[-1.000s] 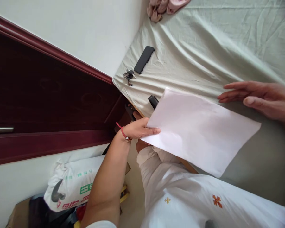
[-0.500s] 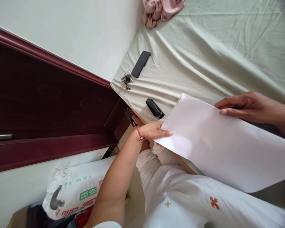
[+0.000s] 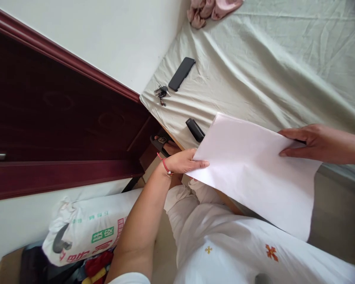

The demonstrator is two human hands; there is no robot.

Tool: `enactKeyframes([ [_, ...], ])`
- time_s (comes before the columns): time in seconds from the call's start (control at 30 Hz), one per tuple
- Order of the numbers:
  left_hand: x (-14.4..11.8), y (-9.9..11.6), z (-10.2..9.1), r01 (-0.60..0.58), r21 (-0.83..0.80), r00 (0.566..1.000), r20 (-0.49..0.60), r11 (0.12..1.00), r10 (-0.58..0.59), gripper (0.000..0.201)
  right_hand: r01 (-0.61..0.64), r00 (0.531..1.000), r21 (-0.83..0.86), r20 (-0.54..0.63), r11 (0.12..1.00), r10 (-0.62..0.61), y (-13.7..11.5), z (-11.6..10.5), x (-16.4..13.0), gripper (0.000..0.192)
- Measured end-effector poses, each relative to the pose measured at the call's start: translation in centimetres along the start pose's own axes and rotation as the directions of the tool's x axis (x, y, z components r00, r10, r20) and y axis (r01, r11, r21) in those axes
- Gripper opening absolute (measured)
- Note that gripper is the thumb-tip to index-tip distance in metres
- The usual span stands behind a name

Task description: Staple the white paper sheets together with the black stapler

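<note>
In the head view, white paper (image 3: 248,169) is up in both hands, slanting over the bed's edge and the person's white-clothed lap (image 3: 225,236); whether it is one sheet or several cannot be told. The left hand (image 3: 185,161) is clamped on its left end, thumb on top and the fingers hidden beneath. The right hand (image 3: 304,144) touches the far edge, thumb on the upper face, but I cannot tell whether that grip is closed on the paper. The handling looks to be midway: the paper is lifted and spread, not yet put down, and its upper face shows no writing. The paper overlaps one end of a black handheld device (image 3: 194,129), perhaps a stapler, lying on the pale green bedsheet (image 3: 254,71); this seems the only obstruction. Farther off on the sheet lie a black phone (image 3: 182,74), a bunch of keys (image 3: 162,91) beside it, and crumpled pink cloth (image 3: 211,12). A printed white sack (image 3: 85,228) rests below the dark red door (image 3: 47,102), well apart from the paper.
</note>
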State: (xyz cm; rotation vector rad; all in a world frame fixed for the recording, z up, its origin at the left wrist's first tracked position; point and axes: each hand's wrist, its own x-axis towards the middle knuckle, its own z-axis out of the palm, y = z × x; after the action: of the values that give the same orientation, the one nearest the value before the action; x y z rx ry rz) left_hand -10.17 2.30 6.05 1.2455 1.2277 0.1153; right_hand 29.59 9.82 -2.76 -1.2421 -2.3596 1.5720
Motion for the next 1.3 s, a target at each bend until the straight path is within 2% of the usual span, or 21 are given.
enactKeyframes([
  [0.07,-0.5,0.2,0.1,0.04,0.053,0.991,0.126,0.998,-0.047,0.039,0.002,1.0,-0.047,0.007,0.999,-0.002,-0.3,-0.1,0.3,0.053],
  [0.27,-1.1,1.9,0.0,-0.024,0.228,0.989,0.149,0.973,-0.01,0.046,-0.025,0.999,-0.294,-0.043,0.956,0.013,-1.5,0.0,0.8,0.057],
  [0.33,-1.1,2.5,0.1,-0.065,0.245,0.985,0.171,0.967,0.023,0.045,0.023,0.991,-0.328,-0.114,0.944,-0.064,-2.7,0.6,0.4,0.062],
  [0.4,-1.1,2.9,0.1,-0.11,0.24,0.979,0.195,0.964,0.063,0.042,0.175,0.944,-0.336,-0.209,0.926,-0.254,-4.0,1.4,-0.2,0.064],
  [0.47,-1.0,2.9,0.0,-0.117,0.231,0.976,0.208,0.966,0.069,0.041,0.232,0.921,-0.27,-0.247,0.934,-0.3,-5.1,2.1,-0.5,0.048],
  [0.5,-0.9,2.7,0.0,-0.104,0.227,0.978,0.2,0.968,0.058,0.041,0.237,0.915,-0.23,-0.275,0.944,-0.296,-5.5,2.4,-0.4,0.036],
  [0.57,-0.6,1.8,-0.2,-0.046,0.187,0.99,0.139,0.981,0.02,0.04,0.237,0.901,-0.226,-0.312,0.945,-0.3,-5.6,3.0,0.0,0.042],
  [0.63,-0.1,0.3,-0.2,0.023,0.069,1.0,0.015,0.997,-0.024,0.04,0.18,0.912,-0.232,-0.326,0.956,-0.25,-5.3,3.5,0.8,0.047],
  [0.7,0.5,-1.5,-0.1,0.039,-0.11,0.989,-0.141,0.993,-0.054,0.043,0.089,0.93,-0.233,-0.33,0.968,-0.165,-4.7,3.7,1.7,0.05],
  [0.8,1.5,-3.5,0.7,0.009,-0.24,0.914,-0.391,0.971,-0.106,0.043,-0.027,0.957,-0.237,-0.288,0.971,-0.043,-4.0,3.5,2.6,0.051],
  [0.93,2.6,-4.2,2.2,-0.026,-0.348,0.778,-0.595,0.937,-0.199,0.049,-0.109,0.974,-0.231,-0.218,0.967,0.058,-3.7,2.8,3.2,0.052],
  [1.03,3.3,-4.4,3.1,-0.102,-0.384,0.69,-0.692,0.918,-0.212,0.052,-0.105,0.978,-0.217,-0.202,0.97,0.061,-3.9,2.7,3.3,0.051],
  [1.2,4.1,-5.3,4.1,-0.207,-0.357,0.55,-0.813,0.911,-0.193,0.044,-0.102,0.966,-0.22,-0.254,0.97,0.044,-4.0,3.0,3.1,0.047],
  [1.3,4.5,-5.6,4.4,-0.246,-0.315,0.487,-0.858,0.917,-0.164,0.04,-0.129,0.958,-0.209,-0.278,0.969,0.067,-4.0,3.0,3.0,0.044],
])
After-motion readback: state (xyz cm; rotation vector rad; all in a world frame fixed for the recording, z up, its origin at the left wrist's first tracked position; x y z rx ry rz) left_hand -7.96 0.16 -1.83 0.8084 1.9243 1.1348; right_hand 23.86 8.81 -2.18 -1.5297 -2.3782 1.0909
